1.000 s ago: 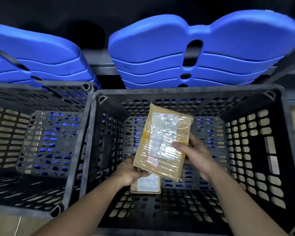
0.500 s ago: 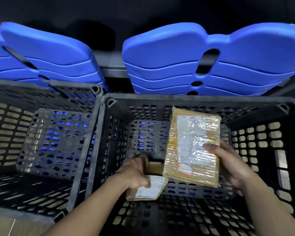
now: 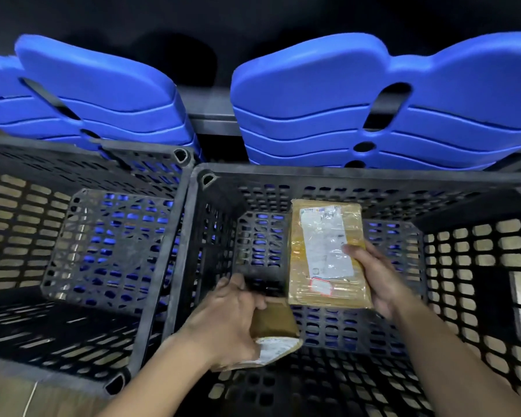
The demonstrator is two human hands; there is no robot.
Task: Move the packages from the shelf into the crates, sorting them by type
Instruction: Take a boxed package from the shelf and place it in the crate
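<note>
Two black perforated crates stand side by side below me. Both of my hands are inside the right crate [image 3: 337, 176]. My right hand [image 3: 376, 275] grips a large flat brown package [image 3: 319, 236] wrapped in clear tape, with a white label facing up, thumb on top. My left hand [image 3: 232, 320] grips a small brown box [image 3: 275, 323] with a white label on its near side, low in the crate. The left crate [image 3: 82, 152] holds nothing that I can see.
Stacked blue plastic seat shells [image 3: 373, 94] lie on a dark shelf rail behind the right crate, and more blue seat shells [image 3: 97, 91] behind the left one. A strip of wooden floor [image 3: 18, 398] shows at the bottom left.
The two packages have separated: my right hand carried the large package to the right and straightened it, while my left hand took the small box lower and nearer. The view shifted left.
</note>
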